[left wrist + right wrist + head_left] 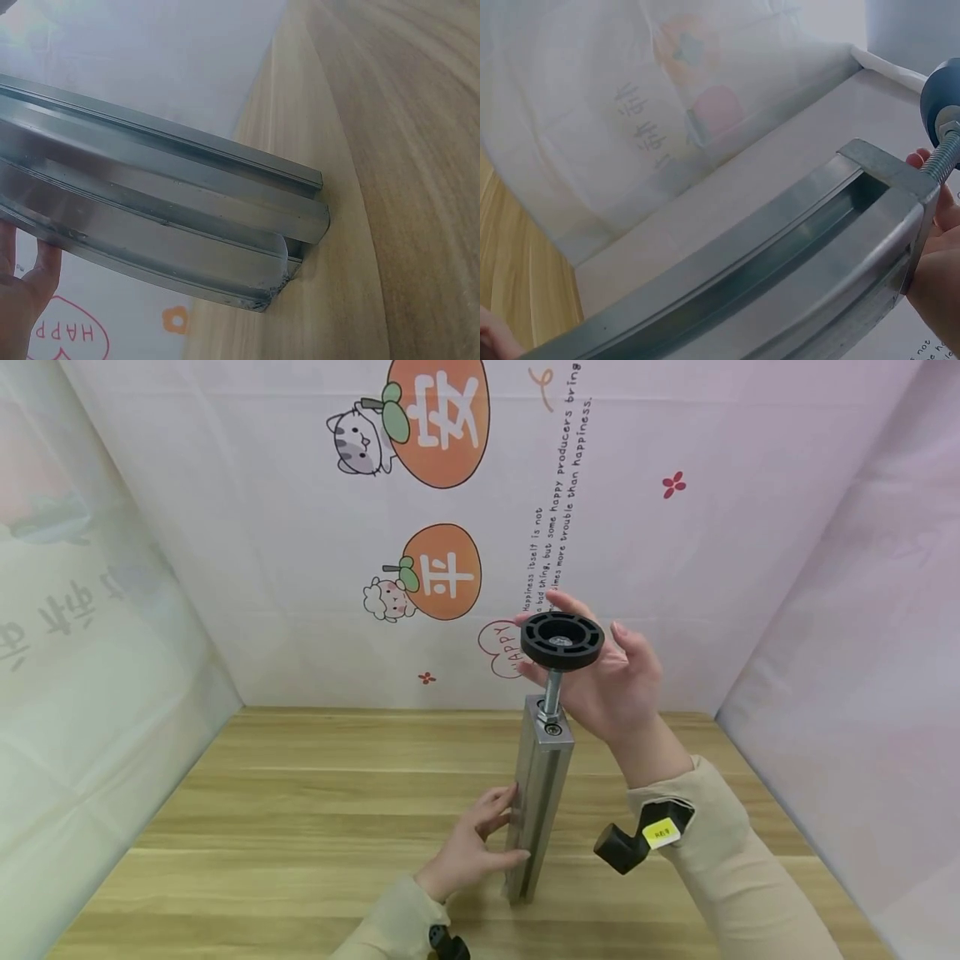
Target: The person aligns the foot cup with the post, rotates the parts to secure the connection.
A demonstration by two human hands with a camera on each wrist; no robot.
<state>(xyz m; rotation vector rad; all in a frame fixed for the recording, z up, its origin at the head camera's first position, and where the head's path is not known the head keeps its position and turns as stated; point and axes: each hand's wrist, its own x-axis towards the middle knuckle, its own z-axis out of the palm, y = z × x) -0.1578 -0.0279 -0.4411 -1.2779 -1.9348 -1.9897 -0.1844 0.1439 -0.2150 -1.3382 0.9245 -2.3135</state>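
An aluminium profile stands nearly upright, its lower end at the tabletop in the left wrist view. On its top plate sits a levelling foot, with a round black base turned upward, a threaded bolt and a nut. My left hand grips the lower part of the profile between thumb and fingers. Behind the levelling foot is my right hand, palm toward the bolt, its fingers loosely spread and partly hidden by the black base. In the right wrist view the slotted profile runs up to the bolt.
Under the profile lies a wood-grain tabletop. White printed cloth hangs along the back, with more cloth at the left and right. A black camera mount juts from the right wrist.
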